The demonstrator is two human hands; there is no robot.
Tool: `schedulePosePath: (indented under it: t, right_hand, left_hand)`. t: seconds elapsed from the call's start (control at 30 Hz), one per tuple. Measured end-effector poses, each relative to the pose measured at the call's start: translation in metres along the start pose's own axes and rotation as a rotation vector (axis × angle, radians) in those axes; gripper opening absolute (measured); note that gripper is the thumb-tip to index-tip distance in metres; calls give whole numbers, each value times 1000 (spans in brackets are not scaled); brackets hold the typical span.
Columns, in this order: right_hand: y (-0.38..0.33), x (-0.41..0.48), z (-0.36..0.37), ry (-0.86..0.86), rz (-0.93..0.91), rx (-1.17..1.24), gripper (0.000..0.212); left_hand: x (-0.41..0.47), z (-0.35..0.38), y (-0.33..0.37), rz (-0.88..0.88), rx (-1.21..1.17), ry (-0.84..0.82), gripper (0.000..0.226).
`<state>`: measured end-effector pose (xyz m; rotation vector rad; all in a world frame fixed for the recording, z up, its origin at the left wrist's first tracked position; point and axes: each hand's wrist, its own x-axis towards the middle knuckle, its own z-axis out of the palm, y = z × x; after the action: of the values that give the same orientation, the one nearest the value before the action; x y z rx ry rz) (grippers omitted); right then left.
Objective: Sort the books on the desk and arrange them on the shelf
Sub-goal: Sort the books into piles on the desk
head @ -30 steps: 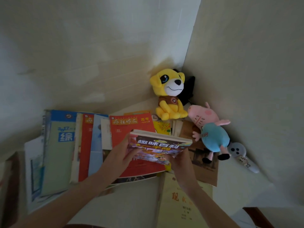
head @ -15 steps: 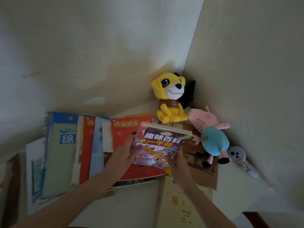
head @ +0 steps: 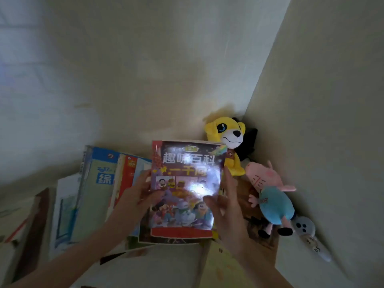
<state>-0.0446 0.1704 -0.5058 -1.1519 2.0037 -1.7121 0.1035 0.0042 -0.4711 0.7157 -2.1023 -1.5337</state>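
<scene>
Two hands were closed on the glossy purple cartoon-covered paperback book (head: 187, 183), left hand (head: 137, 196) at its left edge, right hand (head: 228, 208) at its right, thumbs on the cover. It was held just in front of the yellow plush dog (head: 226, 132); firm edge grip was advised against slipping.

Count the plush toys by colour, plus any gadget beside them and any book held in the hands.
Yellow plush dog: 1
Pink plush pig: 1
White pen-shaped gadget: 1
Cartoon book, held by the left hand and right hand: 1
Total: 4
</scene>
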Motion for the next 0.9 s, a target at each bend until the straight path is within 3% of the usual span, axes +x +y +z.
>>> schedulePosePath:
  t: [0.1,0.47,0.7,0.9]
  right_hand:
    - [-19,11,11,-98,-93,-50,77]
    - [-101,54,96,-337,-334,-84,63]
    - [-156,55,184,-434,-419,-21,71]
    - [-202,35,268,-480,-503,47,68]
  left_hand:
    - [-13,-23,12,-5,-49,74,39]
    - [-67,-140,51,85,34,281,42]
    - [-117,-228,60,189,53,404,89]
    - [-176,-307,60,210,221,454,66]
